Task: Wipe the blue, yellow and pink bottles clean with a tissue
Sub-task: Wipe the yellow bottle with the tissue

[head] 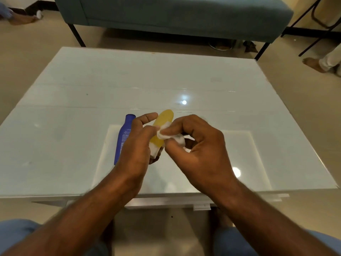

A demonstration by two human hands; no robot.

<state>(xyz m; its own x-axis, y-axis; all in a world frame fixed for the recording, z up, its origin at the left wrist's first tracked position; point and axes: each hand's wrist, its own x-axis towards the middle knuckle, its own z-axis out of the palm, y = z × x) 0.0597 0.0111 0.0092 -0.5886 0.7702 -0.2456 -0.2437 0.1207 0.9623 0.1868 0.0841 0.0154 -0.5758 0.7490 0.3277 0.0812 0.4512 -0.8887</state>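
Head view. White glass-topped table (184,74), seen from its near edge; person seated, knees in blue cloth at the bottom corners.

Left hand (136,145) curled round the lower end of the yellow bottle (163,122), by its white cap; index finger stretched up alongside the bottle body. Bottle held off the table top, tilted, rounded end pointing toward the far edge, above the middle of the near half.

Right hand (199,145) pinches a crumpled white tissue (166,134) between thumb and fingertips, fingers bent. Tissue pressed against the yellow bottle's right side, about halfway along it.

Blue bottle (124,137) lies flat on the table just left of the left hand, long axis running near edge to far edge, partly hidden by that hand. Pink bottle not seen in this view.

Open room: wide bare glass toward the far edge, the left edge and the right edge. Lamp glare spots right of centre.

Beyond the far edge: a teal sofa (175,15) on black legs, beige floor, a bare foot (312,64) at right.
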